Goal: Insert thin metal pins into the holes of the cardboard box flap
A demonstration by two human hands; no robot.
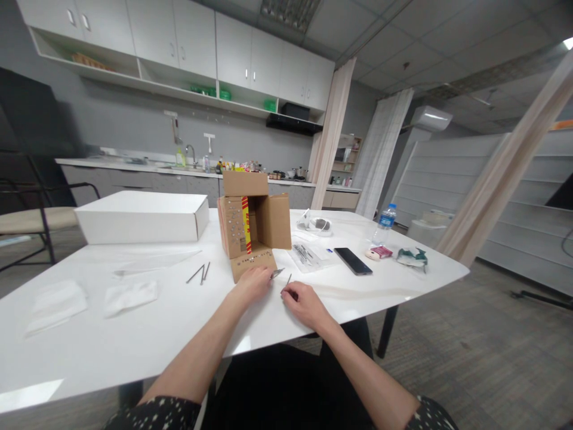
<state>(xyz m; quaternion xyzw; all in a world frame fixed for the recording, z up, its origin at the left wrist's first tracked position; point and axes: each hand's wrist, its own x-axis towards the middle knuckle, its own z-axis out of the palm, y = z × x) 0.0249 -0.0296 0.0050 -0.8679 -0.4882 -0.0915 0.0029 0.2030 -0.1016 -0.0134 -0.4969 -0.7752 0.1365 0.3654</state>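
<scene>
Left hand [253, 280] pinches a small silvery metal tool [276, 273] beside the open brown cardboard box [253, 224]; right hand [303, 301] grips a thin metal pin [287, 280].

The room is evenly and fairly brightly lit from overhead; a ceiling light [568, 43] burns white at the upper right corner. The glossy white table [134, 334] throws back pale glare, strongest at its near left edge and in a streak by the right hand [305, 304]. Shadows under the hands and the box [253, 224] are soft and faint. Wide-angle distortion bends walls and cabinets [179, 36] toward the edges. Distant counter items look soft and small.
</scene>
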